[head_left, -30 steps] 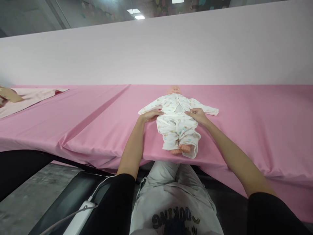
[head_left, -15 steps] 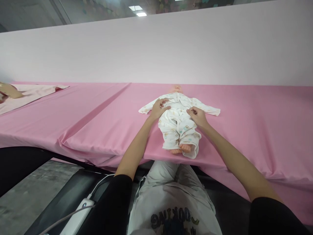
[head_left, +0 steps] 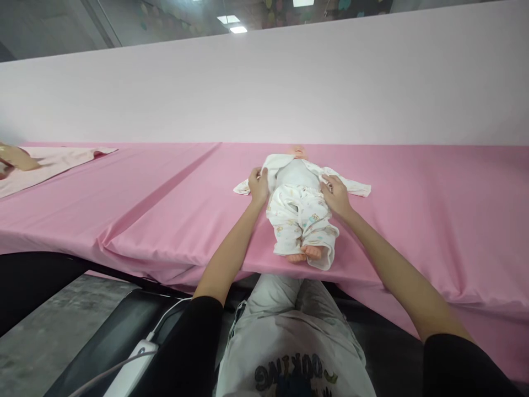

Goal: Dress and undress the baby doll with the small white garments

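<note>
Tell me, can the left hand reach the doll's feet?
Probably yes: the left hand rests on the doll's jacket, and nothing stands between it and the bare feet on the pink cloth.

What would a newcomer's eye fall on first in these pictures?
A baby doll in a white printed outfit lies on its back mid-frame on a bright pink cloth, its top open over a bare torso. The person's left hand and right hand rest either side of it. Far left, a pale pink cloth holds a blurred hand-like shape.
</note>
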Motion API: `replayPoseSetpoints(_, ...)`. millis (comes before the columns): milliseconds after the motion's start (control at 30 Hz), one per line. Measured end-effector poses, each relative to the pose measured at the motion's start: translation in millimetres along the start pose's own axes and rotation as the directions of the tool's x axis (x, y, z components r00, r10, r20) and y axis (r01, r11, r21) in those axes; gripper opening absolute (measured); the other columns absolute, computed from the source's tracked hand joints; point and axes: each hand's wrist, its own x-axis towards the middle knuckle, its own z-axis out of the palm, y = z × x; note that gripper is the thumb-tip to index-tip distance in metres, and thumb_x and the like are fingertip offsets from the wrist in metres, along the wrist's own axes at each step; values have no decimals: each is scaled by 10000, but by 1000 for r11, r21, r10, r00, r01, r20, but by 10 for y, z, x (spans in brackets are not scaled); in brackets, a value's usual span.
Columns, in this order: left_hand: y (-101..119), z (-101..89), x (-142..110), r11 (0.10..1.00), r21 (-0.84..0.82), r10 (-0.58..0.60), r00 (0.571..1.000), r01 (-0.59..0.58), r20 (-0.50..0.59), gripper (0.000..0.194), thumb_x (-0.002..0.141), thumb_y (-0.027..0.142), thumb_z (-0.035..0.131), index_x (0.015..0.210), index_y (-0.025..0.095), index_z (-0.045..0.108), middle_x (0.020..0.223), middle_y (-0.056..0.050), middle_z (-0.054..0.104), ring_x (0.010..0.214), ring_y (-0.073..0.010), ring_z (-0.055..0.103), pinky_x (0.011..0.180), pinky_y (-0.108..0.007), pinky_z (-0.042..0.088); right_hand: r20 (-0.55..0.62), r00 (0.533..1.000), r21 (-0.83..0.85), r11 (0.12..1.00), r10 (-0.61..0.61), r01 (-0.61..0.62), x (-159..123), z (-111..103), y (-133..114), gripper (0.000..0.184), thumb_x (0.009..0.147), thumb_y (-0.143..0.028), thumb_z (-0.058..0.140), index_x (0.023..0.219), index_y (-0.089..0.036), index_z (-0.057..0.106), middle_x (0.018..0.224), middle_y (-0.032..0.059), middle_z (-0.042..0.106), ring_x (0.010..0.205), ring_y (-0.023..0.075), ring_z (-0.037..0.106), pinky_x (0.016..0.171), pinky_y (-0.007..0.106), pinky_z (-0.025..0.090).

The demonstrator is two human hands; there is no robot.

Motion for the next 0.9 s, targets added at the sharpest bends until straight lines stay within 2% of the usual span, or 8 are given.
replayPoseSetpoints(167,-121,-68,139,941,-145,-333,917,307,-220,293,807,204,440,1098,187,472,1067,-62,527,924,-127,547,753,-230,438,-246,946,46,978,211,-206,82,-117,100,421,786,-192,429,1160,-95,596,1012,128,551,825,191,537,891,380,434)
replayPoseSetpoints(433,-160,-151,81,964,105,-183,893,246,-412,434,634,-23,449,955,227,597,1148,-82,451,1125,-223,442,951,-374,340,-423,722,128,825,547,-550,134,-255,536,641,631,-95,438,1271,-102,479,1230,172,429,1105,283,488,942,459,416)
replayPoseSetpoints(500,-88,-167,58,966,216,-37,902,142,-431,428,631,-31,445,934,223,608,1157,-81,461,1158,-237,415,997,-407,289,-441,759,-1,845,480,-535,113,-269,500,668,631,-103,475,1298,-105,450,1293,193,381,1164,321,437,955,498,390)
replayPoseSetpoints(567,-7,-146,22,969,247,82,958,-12,-274,372,666,-5,442,922,206,610,1097,-73,517,1089,-211,471,975,-376,323,-388,875,-141,920,288,-366,83,-242,373,554,685,-143,488,1238,-123,510,1271,175,443,1168,315,435,977,500,364)
replayPoseSetpoints(633,62,-84,-36,973,182,134,989,-143,61,290,729,60,454,927,193,618,1004,-54,583,957,-175,535,897,-323,391,-242,967,-178,977,77,-122,43,-170,194,369,771,-217,468,1110,-145,594,1140,136,570,1085,281,504,975,471,373)
replayPoseSetpoints(733,127,32,-152,932,156,214,844,-327,491,186,799,222,517,908,206,667,991,-29,629,941,-170,544,913,-318,390,33,983,-114,976,-181,183,-27,-37,-60,282,849,-303,446,983,-171,657,1027,100,637,998,246,555,942,412,407)
replayPoseSetpoints(800,158,68,-214,859,200,275,754,-472,597,196,813,330,546,882,229,698,1029,-22,623,1009,-189,517,981,-343,340,139,954,-83,957,-265,278,-62,8,-161,273,861,-310,452,944,-185,680,1017,88,638,986,234,555,914,385,421)
replayPoseSetpoints(900,227,34,-254,787,257,282,698,-561,659,217,803,397,565,874,250,709,1048,-24,594,1027,-208,490,989,-361,326,173,958,-58,968,-231,244,-68,-17,-204,236,836,-332,513,879,-201,704,928,71,633,916,225,556,824,361,445)
